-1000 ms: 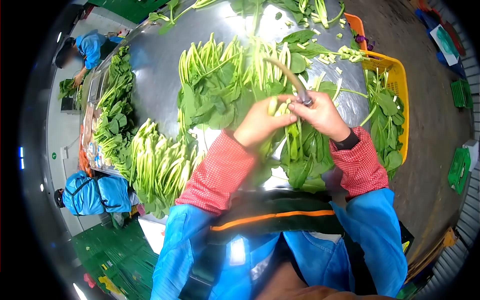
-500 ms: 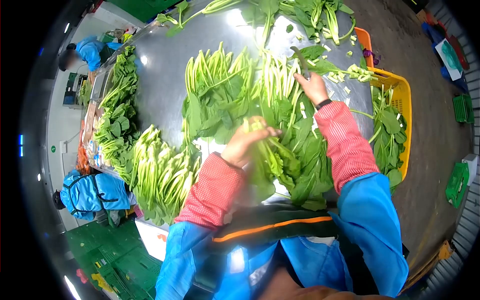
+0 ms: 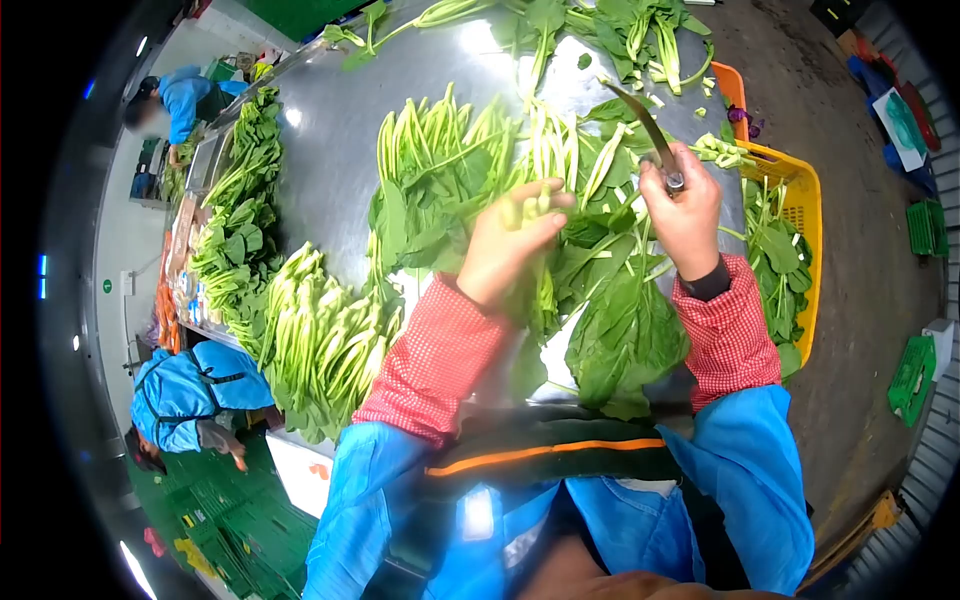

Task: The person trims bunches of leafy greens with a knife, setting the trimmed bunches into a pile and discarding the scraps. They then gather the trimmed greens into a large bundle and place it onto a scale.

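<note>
The left hand (image 3: 515,238) is closed around a small bunch of leafy greens (image 3: 536,207), above the metal table (image 3: 322,150). The bunch's long axis runs toward and away from the person: pale stem ends show past the fingers, pointing away, while the leafy part trails back toward the body, blurred. The right hand (image 3: 688,212) grips a curved knife (image 3: 642,115) by its handle, to the right of the bunch and apart from it; the blade points away from the person, slanting left. Loose leaves (image 3: 628,335) lie between the forearms, and a yellow crate (image 3: 814,250) stands right of the table
</note>
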The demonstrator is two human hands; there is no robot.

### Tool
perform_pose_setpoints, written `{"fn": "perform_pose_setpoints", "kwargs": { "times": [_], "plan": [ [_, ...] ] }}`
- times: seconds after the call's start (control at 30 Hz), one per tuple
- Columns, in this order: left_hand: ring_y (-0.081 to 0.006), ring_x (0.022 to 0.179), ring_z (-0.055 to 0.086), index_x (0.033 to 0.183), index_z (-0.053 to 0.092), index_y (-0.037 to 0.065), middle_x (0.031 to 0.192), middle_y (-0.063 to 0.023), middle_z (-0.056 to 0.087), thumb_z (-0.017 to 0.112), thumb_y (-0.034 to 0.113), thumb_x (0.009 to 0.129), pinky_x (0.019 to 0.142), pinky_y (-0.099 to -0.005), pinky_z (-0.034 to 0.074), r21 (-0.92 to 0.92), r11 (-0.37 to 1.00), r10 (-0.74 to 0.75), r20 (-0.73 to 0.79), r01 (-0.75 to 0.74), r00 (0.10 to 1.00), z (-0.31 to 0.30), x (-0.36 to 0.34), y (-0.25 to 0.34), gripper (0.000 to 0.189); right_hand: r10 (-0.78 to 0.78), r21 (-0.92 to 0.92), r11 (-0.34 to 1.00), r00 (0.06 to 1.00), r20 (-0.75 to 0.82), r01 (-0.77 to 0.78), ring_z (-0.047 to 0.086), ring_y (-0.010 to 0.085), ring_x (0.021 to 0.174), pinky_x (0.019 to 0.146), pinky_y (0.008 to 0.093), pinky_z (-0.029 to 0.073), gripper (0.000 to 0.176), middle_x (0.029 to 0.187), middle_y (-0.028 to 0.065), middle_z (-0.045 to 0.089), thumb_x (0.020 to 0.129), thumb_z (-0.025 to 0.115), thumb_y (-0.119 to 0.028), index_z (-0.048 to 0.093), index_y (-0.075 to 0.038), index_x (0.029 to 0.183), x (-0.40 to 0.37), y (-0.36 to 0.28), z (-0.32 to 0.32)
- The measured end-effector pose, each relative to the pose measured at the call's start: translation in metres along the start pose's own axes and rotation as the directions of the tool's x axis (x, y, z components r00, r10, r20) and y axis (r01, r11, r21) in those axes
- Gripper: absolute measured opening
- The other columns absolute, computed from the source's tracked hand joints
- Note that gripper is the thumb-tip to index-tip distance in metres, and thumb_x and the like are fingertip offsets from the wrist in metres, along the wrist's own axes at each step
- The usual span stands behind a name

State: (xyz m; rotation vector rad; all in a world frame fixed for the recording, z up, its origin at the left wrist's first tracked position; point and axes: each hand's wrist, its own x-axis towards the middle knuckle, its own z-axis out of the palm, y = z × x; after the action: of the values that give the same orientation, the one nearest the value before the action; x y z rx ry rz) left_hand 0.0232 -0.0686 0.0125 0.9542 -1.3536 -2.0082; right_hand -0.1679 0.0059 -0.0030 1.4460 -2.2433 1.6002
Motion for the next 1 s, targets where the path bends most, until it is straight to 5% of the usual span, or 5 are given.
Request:
{"fn": "perform_pose_setpoints", "kwargs": {
  "times": [0.17,0.3,0.57,0.83,1.0],
  "plan": [
    [-0.0063,0.069,0.052,0.111,0.062,0.004,0.084,0.0025,0.058,0.067,0.009,0.083,0.063,-0.0213,0.044,0.146,0.989,-0.043,0.017,0.04,0.999,-0.001,-0.01,-0.011,0.029,0.093,-0.81,0.586,0.994,0.057,-0.008,0.065,0.0296,0.06,0.053,0.04,0.053,0.034,0.081,0.0132,0.065,0.08,0.065,-0.026,0.057,-0.006,0.106,0.007,0.04,-0.016],
    [-0.0059,0.069,0.052,0.109,0.061,0.005,0.084,0.0028,0.058,0.067,0.007,0.083,0.064,-0.0214,0.044,0.197,0.977,-0.086,0.001,0.084,0.996,-0.012,-0.018,-0.032,0.027,0.204,-0.451,0.886,0.964,0.169,-0.108,0.064,0.0355,0.063,0.056,0.0428,0.051,0.049,0.076,0.0211,0.064,0.081,0.068,-0.04,0.056,-0.002,0.109,0.006,0.071,0.032],
    [-0.0065,0.071,0.055,0.112,0.059,0.004,0.085,0.0018,0.059,0.065,0.006,0.083,0.065,-0.0212,0.046,0.186,0.977,-0.107,-0.011,0.108,0.994,-0.027,-0.028,-0.028,0.029,0.598,-0.342,0.79,0.765,0.241,-0.509,0.064,0.0398,0.088,0.078,0.0461,0.049,0.049,0.092,0.0233,0.066,0.073,0.064,-0.041,0.059,-0.002,0.102,-0.007,0.124,0.126],
    [-0.0082,0.082,0.058,0.118,0.058,0.003,0.092,0.0003,0.063,0.067,0.007,0.083,0.076,-0.0221,0.047,0.127,0.99,-0.051,-0.03,0.055,0.998,-0.04,-0.024,-0.014,0.036,0.012,0.022,1.0,0.991,-0.132,-0.01,0.063,0.0258,0.067,0.061,0.036,0.049,0.023,0.078,0.0102,0.061,0.08,0.068,-0.019,0.059,-0.004,0.095,0.012,0.02,0.038],
    [-0.0078,0.089,0.058,0.126,0.053,0.002,0.102,-0.0004,0.064,0.067,0.006,0.083,0.083,-0.0225,0.047,0.076,0.991,0.102,0.067,-0.107,0.993,-0.011,-0.019,0.009,0.045,-0.182,0.145,0.977,0.968,0.175,0.157,0.063,0.0183,0.07,0.059,0.0298,0.051,0.028,0.082,0.0102,0.063,0.077,0.069,-0.01,0.062,-0.002,0.103,0.002,-0.046,-0.022]
  ]
}}
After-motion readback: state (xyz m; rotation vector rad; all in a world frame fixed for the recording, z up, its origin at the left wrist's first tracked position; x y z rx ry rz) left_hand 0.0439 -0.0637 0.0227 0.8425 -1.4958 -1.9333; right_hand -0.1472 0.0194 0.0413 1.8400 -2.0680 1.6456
